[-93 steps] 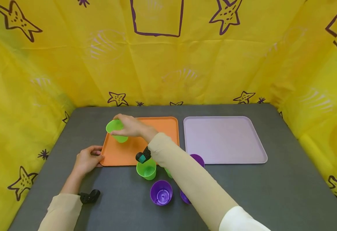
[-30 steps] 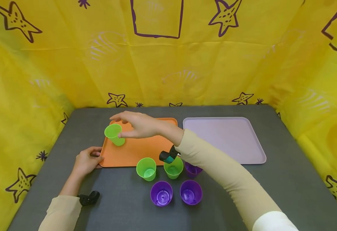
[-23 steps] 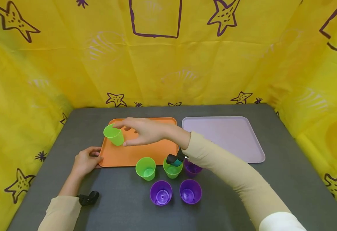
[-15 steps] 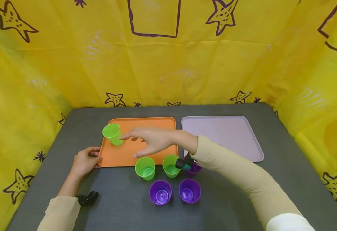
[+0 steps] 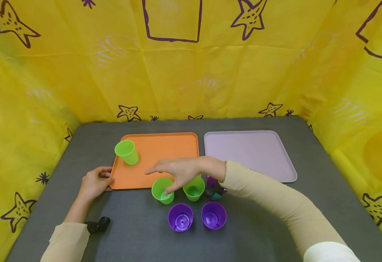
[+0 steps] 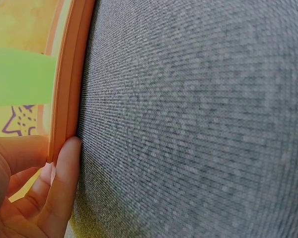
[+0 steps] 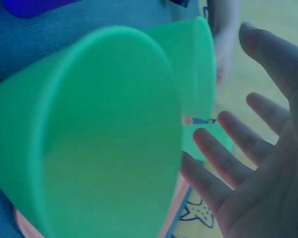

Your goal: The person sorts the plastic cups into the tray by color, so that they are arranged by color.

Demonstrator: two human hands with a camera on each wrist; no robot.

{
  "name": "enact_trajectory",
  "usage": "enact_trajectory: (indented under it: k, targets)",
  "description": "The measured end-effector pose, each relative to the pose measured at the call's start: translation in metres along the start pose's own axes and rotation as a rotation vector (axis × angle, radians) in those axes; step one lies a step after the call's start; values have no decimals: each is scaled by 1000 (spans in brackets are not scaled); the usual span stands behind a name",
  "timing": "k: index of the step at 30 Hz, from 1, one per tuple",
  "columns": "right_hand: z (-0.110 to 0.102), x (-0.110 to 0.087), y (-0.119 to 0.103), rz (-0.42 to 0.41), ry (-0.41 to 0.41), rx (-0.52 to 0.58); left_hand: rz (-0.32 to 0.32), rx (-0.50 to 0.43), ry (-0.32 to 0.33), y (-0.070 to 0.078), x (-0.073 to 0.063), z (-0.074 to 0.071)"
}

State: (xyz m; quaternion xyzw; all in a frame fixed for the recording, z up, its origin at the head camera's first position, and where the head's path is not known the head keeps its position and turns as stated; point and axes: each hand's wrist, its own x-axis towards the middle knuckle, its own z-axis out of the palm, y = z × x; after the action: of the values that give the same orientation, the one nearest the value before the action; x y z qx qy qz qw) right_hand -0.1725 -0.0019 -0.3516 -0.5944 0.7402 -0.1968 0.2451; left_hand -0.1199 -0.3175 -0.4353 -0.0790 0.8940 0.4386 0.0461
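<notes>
My left hand pinches the front left corner of the orange tray; in the left wrist view the thumb and fingers hold its rim. On the left part of that tray stands a lime-green cup, upright. My right hand, fingers spread and holding nothing, hovers over two more green cups, a left one and a right one, at the tray's front edge. The right wrist view shows open fingers beside a near green cup.
Two purple cups, one left and one right, stand in front of the green ones. A third purple cup is mostly hidden behind the right wrist camera. A lilac tray lies to the right on the grey table.
My right hand has set the green cup on the orange tray, let go, and moved right and toward me over the other green cups. The left hand keeps its hold on the tray.
</notes>
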Motion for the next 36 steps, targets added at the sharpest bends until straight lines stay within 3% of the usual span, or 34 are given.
enact_trajectory:
  k: [14, 24, 36]
  targets:
    - [14, 0, 3, 32, -90, 15, -3, 5, -3, -4, 0, 0]
    - [17, 0, 2, 71, -62, -5, -1, 13, -1, -4, 1, 0]
    - [9, 1, -3, 45, -19, -21, -10, 15, -8, -1, -1, -1]
